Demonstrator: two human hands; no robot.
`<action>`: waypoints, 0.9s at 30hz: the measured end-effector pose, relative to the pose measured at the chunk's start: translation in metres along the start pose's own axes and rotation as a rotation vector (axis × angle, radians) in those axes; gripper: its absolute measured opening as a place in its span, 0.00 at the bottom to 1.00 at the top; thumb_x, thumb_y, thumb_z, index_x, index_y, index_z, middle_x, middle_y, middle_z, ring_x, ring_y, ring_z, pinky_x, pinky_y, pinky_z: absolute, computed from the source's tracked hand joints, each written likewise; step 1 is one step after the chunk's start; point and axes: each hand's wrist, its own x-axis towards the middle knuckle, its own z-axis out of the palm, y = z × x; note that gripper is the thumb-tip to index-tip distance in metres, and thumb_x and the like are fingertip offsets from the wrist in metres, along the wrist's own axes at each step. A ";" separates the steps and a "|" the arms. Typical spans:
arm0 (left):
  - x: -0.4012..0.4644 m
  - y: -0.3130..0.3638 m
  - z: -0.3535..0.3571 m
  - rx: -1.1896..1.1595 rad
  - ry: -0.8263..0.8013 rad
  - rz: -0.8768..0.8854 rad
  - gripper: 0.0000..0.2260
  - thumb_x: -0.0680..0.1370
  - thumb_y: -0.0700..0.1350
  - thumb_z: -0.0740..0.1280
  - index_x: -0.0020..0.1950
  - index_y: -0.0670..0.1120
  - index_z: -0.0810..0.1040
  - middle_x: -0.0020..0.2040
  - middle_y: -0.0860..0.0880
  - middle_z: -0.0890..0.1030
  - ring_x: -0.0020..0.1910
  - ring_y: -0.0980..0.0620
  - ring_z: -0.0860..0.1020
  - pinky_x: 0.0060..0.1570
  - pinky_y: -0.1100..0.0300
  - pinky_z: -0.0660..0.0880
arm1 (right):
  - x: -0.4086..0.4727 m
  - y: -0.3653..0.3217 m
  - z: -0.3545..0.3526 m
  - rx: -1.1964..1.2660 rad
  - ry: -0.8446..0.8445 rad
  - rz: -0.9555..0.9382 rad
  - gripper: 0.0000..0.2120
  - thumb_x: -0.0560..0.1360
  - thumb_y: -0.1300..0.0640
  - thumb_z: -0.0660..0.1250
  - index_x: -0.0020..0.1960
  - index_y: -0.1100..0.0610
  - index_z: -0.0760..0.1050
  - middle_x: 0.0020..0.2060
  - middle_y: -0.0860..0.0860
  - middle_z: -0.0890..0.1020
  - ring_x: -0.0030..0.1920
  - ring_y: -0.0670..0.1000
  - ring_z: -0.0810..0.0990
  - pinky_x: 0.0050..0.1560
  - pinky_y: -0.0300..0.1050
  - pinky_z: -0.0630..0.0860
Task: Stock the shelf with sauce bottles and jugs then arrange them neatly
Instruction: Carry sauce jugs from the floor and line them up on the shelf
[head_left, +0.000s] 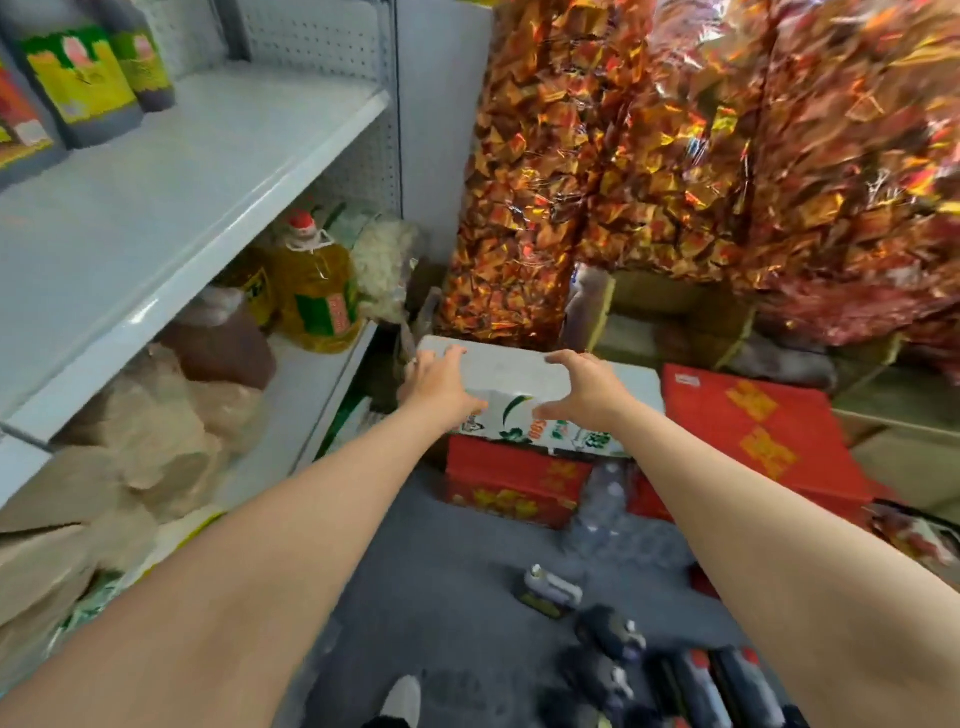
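Head view — both hands (441, 387) (582, 387), fingers spread wide, rest on the white box (511, 371) — bottles (696, 675) below.

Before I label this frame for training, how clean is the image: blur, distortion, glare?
Head view: motion blur smears the foil snack bags and the dark bottles on the floor; wide-angle bending curves the shelf; foil glints brightly; both hands stay fairly sharp.

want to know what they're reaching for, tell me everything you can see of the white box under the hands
The white box looks like a closed cardboard carton, plain on top, with green and orange print on its near side. It sits level on a red carton, beside another red carton, near the shelf's end. The left hand rests on its left top edge; the right hand spreads over it, contact unclear.
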 end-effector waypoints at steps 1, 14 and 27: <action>0.010 0.001 0.005 0.004 -0.033 0.013 0.38 0.73 0.55 0.75 0.78 0.55 0.59 0.74 0.45 0.62 0.72 0.40 0.62 0.68 0.45 0.68 | 0.004 0.003 0.004 0.008 -0.003 0.029 0.41 0.70 0.44 0.78 0.77 0.52 0.64 0.73 0.55 0.69 0.73 0.58 0.66 0.71 0.52 0.67; 0.060 0.018 0.128 0.124 -0.356 0.159 0.39 0.72 0.55 0.75 0.78 0.52 0.60 0.72 0.42 0.65 0.72 0.39 0.64 0.66 0.43 0.70 | -0.001 0.102 0.083 0.176 -0.126 0.373 0.42 0.69 0.45 0.79 0.77 0.52 0.64 0.73 0.55 0.70 0.73 0.59 0.65 0.69 0.53 0.68; 0.104 -0.031 0.355 0.114 -0.633 0.077 0.37 0.76 0.55 0.73 0.79 0.52 0.58 0.78 0.43 0.60 0.76 0.40 0.60 0.68 0.45 0.67 | 0.023 0.267 0.280 0.336 -0.195 0.580 0.39 0.71 0.50 0.78 0.76 0.53 0.65 0.71 0.59 0.72 0.71 0.59 0.69 0.68 0.49 0.68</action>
